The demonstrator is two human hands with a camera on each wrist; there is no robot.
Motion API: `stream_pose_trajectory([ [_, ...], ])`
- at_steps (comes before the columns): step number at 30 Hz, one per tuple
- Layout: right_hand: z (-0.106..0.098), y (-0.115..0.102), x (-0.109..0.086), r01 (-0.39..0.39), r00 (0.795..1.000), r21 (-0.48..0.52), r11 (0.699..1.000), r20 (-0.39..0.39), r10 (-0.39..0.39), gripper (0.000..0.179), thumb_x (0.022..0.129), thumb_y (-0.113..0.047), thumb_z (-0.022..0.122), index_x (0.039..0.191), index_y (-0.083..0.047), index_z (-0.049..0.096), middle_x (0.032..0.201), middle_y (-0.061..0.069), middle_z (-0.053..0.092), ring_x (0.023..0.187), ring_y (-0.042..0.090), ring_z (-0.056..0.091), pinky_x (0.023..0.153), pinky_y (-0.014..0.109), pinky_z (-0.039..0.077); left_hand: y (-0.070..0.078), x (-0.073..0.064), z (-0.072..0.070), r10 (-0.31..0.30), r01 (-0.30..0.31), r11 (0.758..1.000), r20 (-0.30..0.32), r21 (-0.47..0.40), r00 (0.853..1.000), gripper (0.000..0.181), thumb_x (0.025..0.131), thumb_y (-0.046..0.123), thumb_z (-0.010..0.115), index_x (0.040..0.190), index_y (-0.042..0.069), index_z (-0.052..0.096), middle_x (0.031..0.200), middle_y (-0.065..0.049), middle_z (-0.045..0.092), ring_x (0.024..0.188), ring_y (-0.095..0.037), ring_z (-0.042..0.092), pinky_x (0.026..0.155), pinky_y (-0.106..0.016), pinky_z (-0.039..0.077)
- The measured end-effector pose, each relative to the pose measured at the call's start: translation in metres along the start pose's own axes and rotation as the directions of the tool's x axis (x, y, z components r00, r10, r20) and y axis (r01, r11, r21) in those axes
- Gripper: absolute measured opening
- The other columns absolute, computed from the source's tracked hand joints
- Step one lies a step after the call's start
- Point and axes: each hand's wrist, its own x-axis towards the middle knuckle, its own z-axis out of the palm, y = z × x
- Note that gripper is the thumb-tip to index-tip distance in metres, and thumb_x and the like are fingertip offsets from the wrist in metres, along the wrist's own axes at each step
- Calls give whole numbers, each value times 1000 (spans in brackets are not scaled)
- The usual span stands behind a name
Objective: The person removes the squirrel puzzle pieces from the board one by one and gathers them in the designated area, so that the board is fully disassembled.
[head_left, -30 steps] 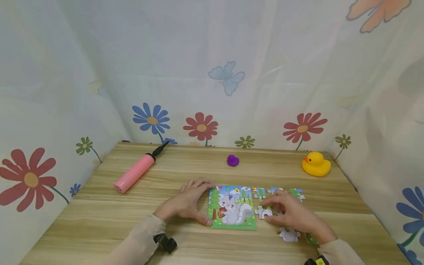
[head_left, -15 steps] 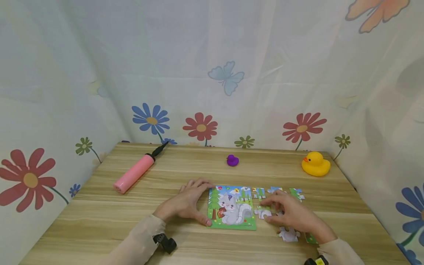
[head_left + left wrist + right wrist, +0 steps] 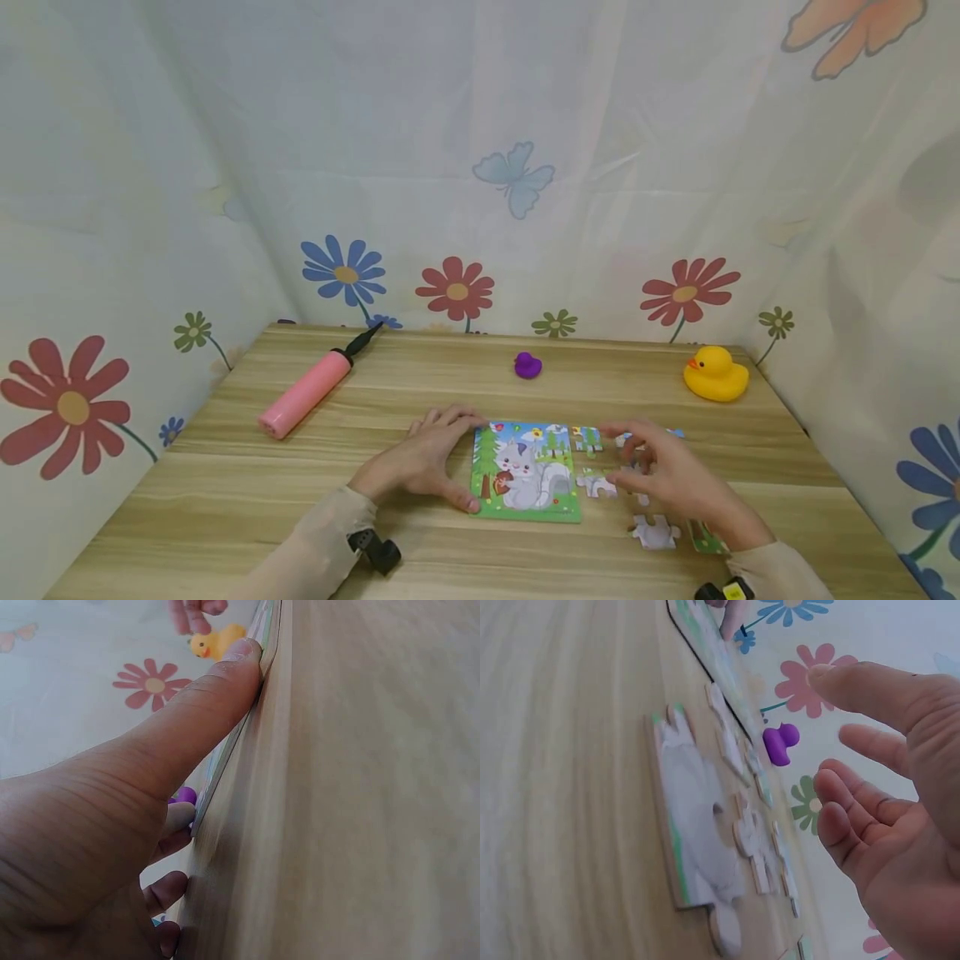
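A square picture board [image 3: 525, 479] with a grey squirrel holding an acorn lies mid-table. At its left side, my left hand [image 3: 423, 458] spans it with thumb and fingers spread; the thumb touches the lower left corner and the index finger reaches the upper left one. In the left wrist view the thumb [image 3: 217, 682] presses along the board's edge. My right hand [image 3: 667, 471] hovers over loose jigsaw pieces, its fingers apart and holding nothing. Beneath it the right wrist view shows a grey and green piece [image 3: 694, 817] flat on the wood. My right hand hides some pieces in the head view.
A purple toy duck [image 3: 528, 365] sits behind the board, and a yellow rubber duck [image 3: 716, 375] stands at the back right. A pink hand pump [image 3: 306, 393] lies at the left. Flower-printed cloth [image 3: 405, 183] surrounds the table [image 3: 420, 550].
My right hand has lifted and shifted slightly right and away from the pieces, its fingers spreading wider. The left hand and the board stay in place.
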Motion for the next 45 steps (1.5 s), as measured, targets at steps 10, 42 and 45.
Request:
stream_pose_trajectory([
  [10,12,-21,8,44,999,93,995,-3,-44,78,97,-15,89,165,-13,50,157,25,59,113,34,73,85,34,64,-2,0,1,7,-6,1000,-3,8,1000,119,73,70,98,169,21,46,171,-3,40,151,-35,36,118,-66,34],
  [42,60,-22,11,38,985,17,999,170,-40,63,99,-32,88,153,-10,64,109,4,59,89,14,59,77,25,54,1,0,0,9,-9,1000,-1,1,1000,120,73,68,99,169,21,45,173,-7,39,149,-35,37,117,-63,35],
  [45,61,-22,11,41,984,17,999,175,-43,63,99,-31,88,154,-10,64,108,5,58,89,14,57,77,25,54,1,0,0,10,-10,1000,1,-2,1000,120,73,68,99,169,21,45,172,-7,39,148,-35,37,117,-64,35],
])
